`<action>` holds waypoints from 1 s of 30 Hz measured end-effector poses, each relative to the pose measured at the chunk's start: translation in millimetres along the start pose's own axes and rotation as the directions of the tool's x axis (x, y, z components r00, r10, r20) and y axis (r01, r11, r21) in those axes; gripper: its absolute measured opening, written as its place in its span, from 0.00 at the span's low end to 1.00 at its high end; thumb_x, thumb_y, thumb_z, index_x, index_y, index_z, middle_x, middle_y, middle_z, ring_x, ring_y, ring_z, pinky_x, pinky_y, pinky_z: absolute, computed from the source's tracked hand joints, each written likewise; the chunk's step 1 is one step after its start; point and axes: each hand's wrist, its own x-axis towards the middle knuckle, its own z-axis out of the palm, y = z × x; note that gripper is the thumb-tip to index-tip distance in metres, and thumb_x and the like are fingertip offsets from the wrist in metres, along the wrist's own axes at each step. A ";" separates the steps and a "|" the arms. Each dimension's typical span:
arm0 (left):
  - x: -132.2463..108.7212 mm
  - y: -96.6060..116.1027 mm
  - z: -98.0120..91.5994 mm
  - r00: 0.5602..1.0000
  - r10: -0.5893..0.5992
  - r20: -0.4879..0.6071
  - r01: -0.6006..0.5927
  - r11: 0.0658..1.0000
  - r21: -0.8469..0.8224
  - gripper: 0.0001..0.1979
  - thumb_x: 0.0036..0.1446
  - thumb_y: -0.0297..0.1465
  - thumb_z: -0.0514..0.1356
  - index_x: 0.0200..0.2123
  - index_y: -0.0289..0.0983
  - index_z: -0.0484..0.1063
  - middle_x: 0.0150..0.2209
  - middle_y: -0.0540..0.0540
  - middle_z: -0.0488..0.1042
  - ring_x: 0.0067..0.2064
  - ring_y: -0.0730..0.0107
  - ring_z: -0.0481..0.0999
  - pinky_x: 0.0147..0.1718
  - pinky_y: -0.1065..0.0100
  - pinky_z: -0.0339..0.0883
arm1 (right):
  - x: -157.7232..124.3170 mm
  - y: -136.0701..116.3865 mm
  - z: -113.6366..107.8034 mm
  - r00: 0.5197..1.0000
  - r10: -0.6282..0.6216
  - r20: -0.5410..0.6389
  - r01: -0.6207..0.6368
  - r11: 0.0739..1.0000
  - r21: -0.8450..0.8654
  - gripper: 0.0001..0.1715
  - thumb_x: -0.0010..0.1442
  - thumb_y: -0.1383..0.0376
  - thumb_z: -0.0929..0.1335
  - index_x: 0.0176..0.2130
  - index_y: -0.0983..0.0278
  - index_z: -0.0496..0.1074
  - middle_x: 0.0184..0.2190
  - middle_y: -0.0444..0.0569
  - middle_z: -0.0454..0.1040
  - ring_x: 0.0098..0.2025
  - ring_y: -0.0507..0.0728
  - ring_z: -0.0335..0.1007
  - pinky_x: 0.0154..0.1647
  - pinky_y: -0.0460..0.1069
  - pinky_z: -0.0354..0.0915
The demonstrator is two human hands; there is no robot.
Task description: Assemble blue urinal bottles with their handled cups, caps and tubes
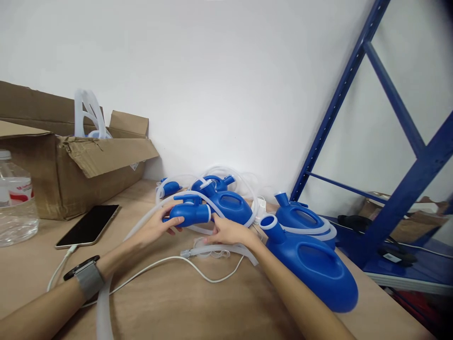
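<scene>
My left hand is closed around a small blue urinal head with a white rim, held just above the table. My right hand is beside its open mouth, fingers curled and thumb low by a clear plastic piece; what the fingertips grip is partly hidden. Just below that hand lies a short translucent tube with a clear connector at its end. Behind the hands is a blue urinal bottle with a handle. A larger urinal bottle sits beside my right forearm, its mouth uncapped.
More blue bottles and coiled tubing are near the wall. On the left are an open cardboard box, a water bottle and a phone on a white cable. Blue shelving borders the right.
</scene>
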 end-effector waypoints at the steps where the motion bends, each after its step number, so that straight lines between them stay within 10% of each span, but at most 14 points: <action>1: -0.5 1.0 -0.7 1.000 0.001 -0.004 -0.001 1.000 0.000 0.39 0.50 0.51 0.67 0.62 0.40 0.67 0.55 0.38 0.76 0.36 0.56 0.82 0.31 0.59 0.77 | 0.1 -0.5 0.4 0.996 0.044 0.072 -0.034 0.990 -0.134 0.45 0.49 0.44 0.78 0.58 0.63 0.70 0.41 0.52 0.80 0.39 0.64 0.78 0.41 0.55 0.72; 7: -1.0 0.5 -0.7 1.000 -0.022 -0.003 0.022 1.000 0.011 0.42 0.51 0.52 0.66 0.64 0.36 0.65 0.44 0.39 0.80 0.35 0.54 0.83 0.32 0.60 0.75 | 2.7 -6.7 11.6 0.977 0.097 0.188 -0.008 0.905 -0.425 0.38 0.49 0.40 0.76 0.48 0.64 0.76 0.43 0.56 0.80 0.43 0.66 0.78 0.39 0.53 0.69; 13: 1.7 -6.7 -1.7 0.999 0.000 -0.035 -0.001 1.000 -0.018 0.42 0.52 0.52 0.66 0.64 0.36 0.66 0.40 0.42 0.80 0.33 0.57 0.82 0.31 0.62 0.75 | 7.3 -5.6 19.2 0.998 0.043 -0.034 -0.053 0.916 -0.398 0.16 0.55 0.55 0.75 0.37 0.64 0.74 0.40 0.56 0.80 0.43 0.66 0.78 0.37 0.52 0.67; 23: -0.5 -11.1 -7.5 0.996 0.078 -0.032 -0.082 0.981 -0.175 0.36 0.57 0.50 0.63 0.63 0.36 0.68 0.36 0.44 0.80 0.32 0.58 0.81 0.32 0.63 0.75 | 5.6 -9.6 -14.5 0.931 0.128 -0.342 -0.139 0.990 -0.007 0.05 0.64 0.65 0.63 0.42 0.59 0.60 0.24 0.39 0.75 0.21 0.53 0.72 0.27 0.46 0.62; 30: -7.6 -14.9 0.9 0.988 0.152 -0.016 -0.152 0.988 -0.017 0.37 0.53 0.49 0.67 0.62 0.39 0.68 0.53 0.38 0.77 0.40 0.51 0.82 0.35 0.57 0.78 | 0.3 -22.9 -10.8 0.984 0.172 -0.049 -0.128 0.870 0.477 0.17 0.66 0.57 0.60 0.53 0.57 0.60 0.19 0.35 0.67 0.13 0.51 0.64 0.14 0.42 0.46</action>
